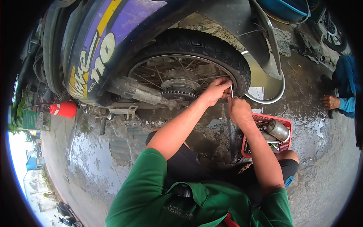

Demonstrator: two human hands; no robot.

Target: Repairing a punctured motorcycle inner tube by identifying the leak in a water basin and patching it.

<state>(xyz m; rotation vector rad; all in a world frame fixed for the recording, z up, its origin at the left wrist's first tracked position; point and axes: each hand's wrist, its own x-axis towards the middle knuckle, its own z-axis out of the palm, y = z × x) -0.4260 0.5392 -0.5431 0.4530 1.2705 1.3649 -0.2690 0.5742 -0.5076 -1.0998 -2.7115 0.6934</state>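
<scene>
A motorcycle's spoked rear wheel (177, 75) stands before me, its black tire (196, 43) around a worn rim. At the near right of that rim, my left hand (216, 91) has its fingers bent and closed against the tire edge; what they pinch is hidden. Just nearer to me, my right hand (240, 111) is closed in a fist. A slim bright metal tool (231, 89) sticks up from it beside my left fingertips. Beneath the hands hangs a dark, flat rubber strip (231, 138) that looks like an inner tube; its upper end is hidden.
A red basket (290, 130) with a metal cylinder (279, 130) and tools sits by my right knee. Behind it stands a metal basin (281, 89) holding murky water. At right a person's hand (330, 101) shows. A red jug (63, 109) is at left on wet concrete.
</scene>
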